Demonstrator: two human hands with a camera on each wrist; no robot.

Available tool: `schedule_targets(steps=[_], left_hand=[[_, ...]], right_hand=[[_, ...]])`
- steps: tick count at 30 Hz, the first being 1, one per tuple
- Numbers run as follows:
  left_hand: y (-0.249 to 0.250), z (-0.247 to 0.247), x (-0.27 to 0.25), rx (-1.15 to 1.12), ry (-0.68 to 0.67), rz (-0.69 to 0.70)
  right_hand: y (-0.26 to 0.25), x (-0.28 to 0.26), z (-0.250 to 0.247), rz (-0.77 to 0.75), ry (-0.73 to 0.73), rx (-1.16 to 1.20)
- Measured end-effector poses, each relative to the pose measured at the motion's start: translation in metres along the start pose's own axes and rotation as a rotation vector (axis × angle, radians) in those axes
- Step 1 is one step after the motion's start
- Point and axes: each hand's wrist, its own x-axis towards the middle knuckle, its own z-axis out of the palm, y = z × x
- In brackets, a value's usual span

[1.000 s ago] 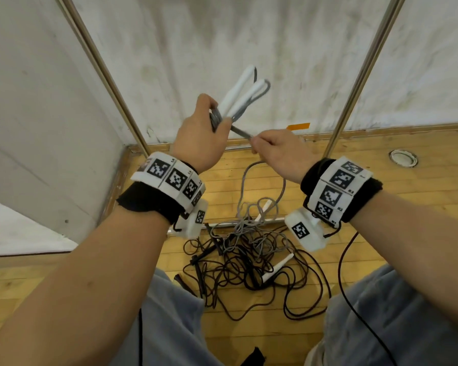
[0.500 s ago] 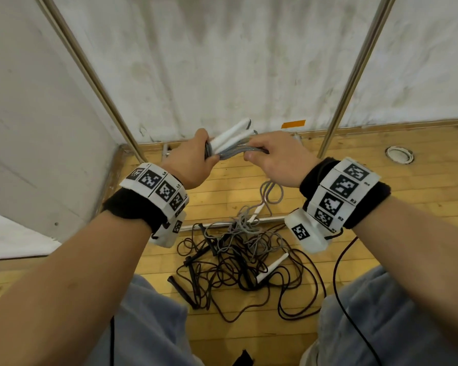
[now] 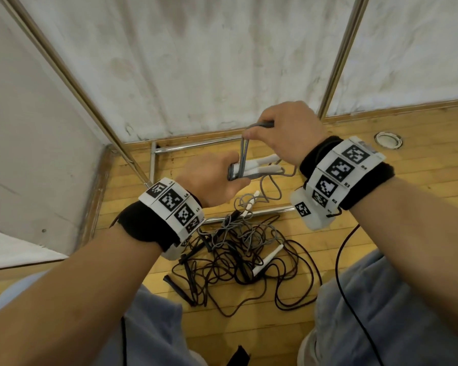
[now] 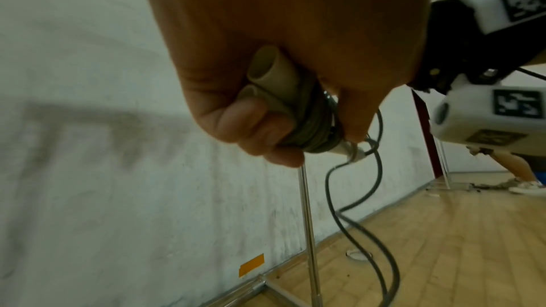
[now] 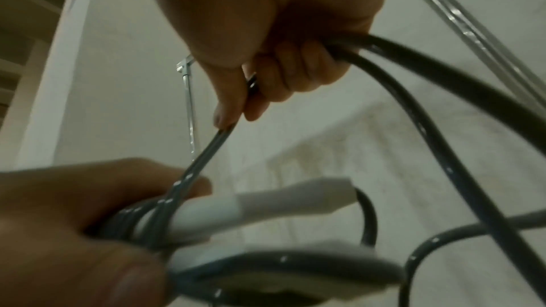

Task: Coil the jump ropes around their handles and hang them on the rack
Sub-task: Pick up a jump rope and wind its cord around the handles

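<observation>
Since half a second ago the right hand (image 3: pixel 288 133) has lifted above the left hand (image 3: pixel 212 178), pulling the doubled grey rope (image 3: pixel 243 151) upward, and the handles have swung to lie level, pointing right. Nearest, both forearms wear black wristbands with white blocks of square black-and-white codes — small labels read L3, L4 on the left and R2, R3 on the right. On the wooden floor (image 3: pixel 381 180) between the knees lies a tangled pile of ropes (image 3: pixel 238 249), black and grey, with white and black handles. Above it, the left fingers clench the two white handles (image 3: pixel 259 166), grey rope already wound round them. The right fingers pinch the rope's taut strands. Beyond stand the metal rack (image 3: pixel 196 146) and the white wall.
</observation>
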Motion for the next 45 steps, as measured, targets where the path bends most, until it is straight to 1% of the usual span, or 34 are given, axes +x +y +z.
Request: schedule_targets(steps=[3,7,9,11,13,15,16,18,20,21,22,23,24,26,27,28,30,32,35,37,38,40,41,43,45], left_hand=[[0.001,-0.002,-0.003,-0.044,0.019,0.020],[0.001,-0.015,-0.008,-0.139,0.101,0.059],[0.001,-0.022,-0.011,-0.174,0.144,0.087],[0.004,-0.028,-0.013,-0.194,0.181,0.083],[0.006,-0.030,-0.014,-0.268,0.220,0.073],[0.006,-0.033,-0.012,-0.392,0.272,0.050],[0.006,-0.035,-0.011,-0.439,0.309,0.030],[0.004,-0.038,-0.006,-0.520,0.379,-0.019],[0.004,-0.040,-0.003,-0.661,0.424,-0.063],[0.005,-0.039,-0.002,-0.737,0.436,-0.083],[0.006,-0.039,-0.001,-0.793,0.438,-0.105],[0.007,-0.039,0.000,-0.832,0.435,-0.126],[0.008,-0.038,0.000,-0.864,0.432,-0.143],[0.006,-0.040,0.002,-0.912,0.457,-0.167],[0.003,-0.042,0.003,-0.920,0.477,-0.181],[0.000,-0.044,0.004,-0.923,0.493,-0.194],[-0.003,-0.048,0.005,-0.921,0.496,-0.201],[-0.003,-0.048,0.003,-0.896,0.463,-0.188],[0.002,-0.043,0.002,-0.830,0.410,-0.164],[0.004,-0.041,0.003,-0.801,0.383,-0.166],[0.004,-0.042,0.003,-0.816,0.380,-0.168],[0.005,-0.045,0.005,-0.862,0.393,-0.171],[0.005,-0.047,0.006,-0.879,0.403,-0.169],[0.004,-0.050,0.006,-0.918,0.419,-0.167],[0.001,-0.053,0.003,-0.902,0.460,-0.185]], right_hand=[[0.007,0.006,-0.005,0.058,-0.012,0.128],[0.014,0.013,-0.012,0.069,-0.094,0.359],[0.018,0.015,-0.015,0.092,-0.149,0.427],[0.020,0.014,-0.012,0.131,-0.222,0.529],[0.019,0.011,-0.005,0.187,-0.291,0.735],[0.019,0.010,0.005,0.230,-0.294,0.907],[0.017,0.010,0.010,0.241,-0.298,0.932],[0.011,0.007,0.019,0.220,-0.360,0.929],[0.001,0.004,0.028,0.200,-0.425,0.872],[-0.005,0.003,0.032,0.209,-0.435,0.834],[-0.011,0.000,0.036,0.218,-0.414,0.799],[-0.017,-0.004,0.041,0.215,-0.350,0.772],[-0.022,-0.009,0.046,0.190,-0.246,0.747],[-0.029,-0.019,0.053,0.085,0.013,0.669],[-0.033,-0.023,0.056,0.028,0.093,0.628],[-0.035,-0.025,0.057,-0.014,0.125,0.583],[-0.034,-0.024,0.058,-0.034,0.087,0.491],[-0.029,-0.020,0.057,0.002,-0.004,0.378],[-0.025,-0.013,0.057,0.053,-0.083,0.150],[-0.027,-0.009,0.060,0.104,-0.134,0.143],[-0.029,-0.007,0.061,0.130,-0.172,0.199],[-0.032,-0.006,0.063,0.169,-0.245,0.470],[-0.033,-0.005,0.062,0.161,-0.270,0.603],[-0.034,-0.006,0.058,0.115,-0.310,0.719],[-0.036,-0.006,0.058,0.119,-0.358,0.817]])
